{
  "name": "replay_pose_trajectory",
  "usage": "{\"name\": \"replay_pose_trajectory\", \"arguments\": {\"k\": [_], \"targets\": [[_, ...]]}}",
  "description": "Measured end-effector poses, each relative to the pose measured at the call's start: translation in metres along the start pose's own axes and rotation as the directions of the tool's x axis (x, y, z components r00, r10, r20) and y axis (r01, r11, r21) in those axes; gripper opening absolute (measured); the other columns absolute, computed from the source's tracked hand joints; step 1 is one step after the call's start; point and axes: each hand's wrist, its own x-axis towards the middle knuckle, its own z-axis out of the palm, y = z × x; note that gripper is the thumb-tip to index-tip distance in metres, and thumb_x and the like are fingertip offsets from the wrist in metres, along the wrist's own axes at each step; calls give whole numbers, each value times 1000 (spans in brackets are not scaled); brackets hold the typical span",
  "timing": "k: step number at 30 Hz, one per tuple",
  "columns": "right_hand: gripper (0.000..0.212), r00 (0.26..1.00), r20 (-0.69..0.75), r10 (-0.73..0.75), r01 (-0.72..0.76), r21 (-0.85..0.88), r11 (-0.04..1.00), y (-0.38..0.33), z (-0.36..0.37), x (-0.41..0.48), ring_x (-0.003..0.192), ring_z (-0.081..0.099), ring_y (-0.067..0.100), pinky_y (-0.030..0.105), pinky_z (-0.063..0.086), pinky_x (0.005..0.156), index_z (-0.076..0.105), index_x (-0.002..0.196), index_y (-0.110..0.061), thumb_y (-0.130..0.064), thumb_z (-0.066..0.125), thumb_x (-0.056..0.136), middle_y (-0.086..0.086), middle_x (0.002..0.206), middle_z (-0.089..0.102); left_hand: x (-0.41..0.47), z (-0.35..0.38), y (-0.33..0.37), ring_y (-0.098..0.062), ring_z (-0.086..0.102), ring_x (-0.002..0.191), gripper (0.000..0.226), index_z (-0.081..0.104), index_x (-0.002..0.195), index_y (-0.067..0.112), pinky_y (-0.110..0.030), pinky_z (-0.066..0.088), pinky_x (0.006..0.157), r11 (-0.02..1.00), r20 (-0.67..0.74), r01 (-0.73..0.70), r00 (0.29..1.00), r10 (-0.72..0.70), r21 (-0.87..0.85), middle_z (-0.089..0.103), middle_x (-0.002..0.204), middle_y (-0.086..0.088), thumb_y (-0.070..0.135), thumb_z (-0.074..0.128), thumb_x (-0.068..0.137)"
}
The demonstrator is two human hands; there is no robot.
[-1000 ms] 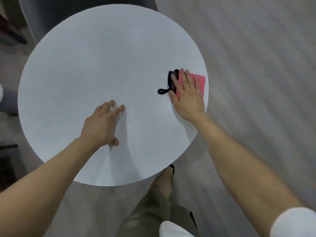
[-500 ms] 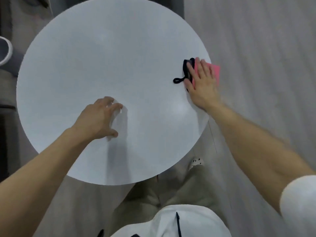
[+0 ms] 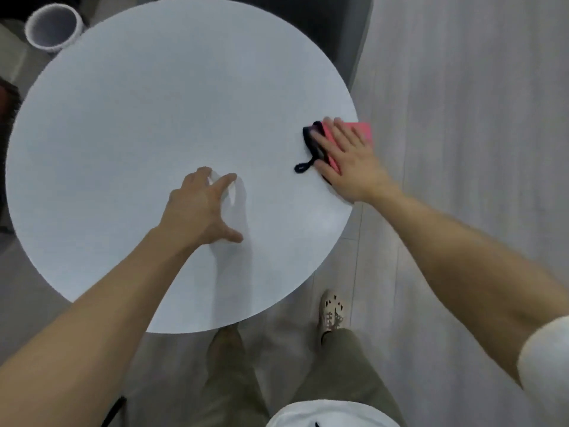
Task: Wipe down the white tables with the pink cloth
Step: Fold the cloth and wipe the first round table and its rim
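1. A round white counter (image 3: 138, 118) fills most of the head view, seen from above.
2. The folded pink cloth (image 3: 363, 132), edged in black on its left side, lies at the counter's right rim. Its far pink corner juts past the rim over the pale grey plank floor (image 3: 462, 118).
3. A black cord loop (image 3: 303, 166) trails from the cloth's left edge and lies on the counter, toward the middle.
4. The right hand (image 3: 351, 167) lies flat on the cloth, fingers straight, pressing it down. Its grip is apart, pinching nothing.
5. The left hand (image 3: 197, 211) is braced near the counter's middle, well apart from the cloth. Its fingers are spread and arched, with tips and thumb touching the surface. Its grip is apart too and holds nothing.
6. A grey cylindrical bin (image 3: 52, 26) stands beyond the counter's far left rim.
7. Below the near rim are olive trousers (image 3: 338, 371) and a pale perforated shoe (image 3: 331, 312) on the floor.
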Motion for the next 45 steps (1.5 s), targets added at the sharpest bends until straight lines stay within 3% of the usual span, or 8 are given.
{"name": "replay_pose_trajectory", "arguments": {"k": [4,12,20,25,32,40,42,45], "targets": [[65,975,-88,206,-204,31,978,-27,12,15,169,3,24,53,5,136,20,174,-28,-55,28,114,6,182,8,34,-8,27,-36,6,168,151,8,173,47,-66,30,129,986,17,155,988,-154,-59,2,182,-11,65,103,57],[63,814,124,-567,560,88,824,-24,20,-80,169,7,22,52,11,136,27,172,-30,-53,41,115,2,182,13,59,-12,38,-44,8,164,159,5,174,47,-68,42,120,978,72,205,977,-202,-29,0,179,-12,61,106,52],[69,989,100,-107,114,-70,991,35,-18,190,169,-4,22,46,-6,136,10,175,-30,-60,17,113,4,183,-1,66,-6,34,-41,1,167,158,3,172,50,-73,35,122,973,58,231,971,-230,-11,-4,181,-9,59,106,53],[67,972,41,-232,232,-2,973,-12,-4,149,169,1,26,51,1,136,18,174,-24,-54,23,115,8,182,7,69,-4,33,-42,-1,166,160,0,172,49,-71,35,122,973,70,232,970,-232,17,-6,180,-9,60,106,53],[62,376,248,-893,885,188,425,30,-9,82,169,8,25,55,12,136,32,171,-25,-49,44,115,4,181,17,73,5,29,-44,-12,167,164,-14,169,53,-69,25,128,968,83,250,965,-248,-11,-18,180,-10,59,104,56],[66,951,41,-305,305,-1,952,-9,-11,271,169,3,26,51,4,137,18,174,-25,-54,21,115,7,182,8,68,13,24,-39,-22,167,164,-25,165,54,-68,12,133,959,114,273,958,-264,-70,-30,179,-4,55,103,62],[65,864,57,-500,497,58,866,-47,2,208,169,4,28,55,8,136,21,174,-22,-50,29,116,9,182,10,62,11,29,-33,-16,169,161,-13,171,46,-63,14,134,938,93,320,946,-310,-133,-22,181,-4,50,105,61],[65,439,203,-875,868,155,471,-44,12,115,169,5,28,59,14,134,23,173,-22,-50,37,116,7,182,12,45,17,38,-30,4,170,133,26,169,27,-52,19,134,860,23,438,893,-449,-263,5,183,-11,42,105,64]]}}
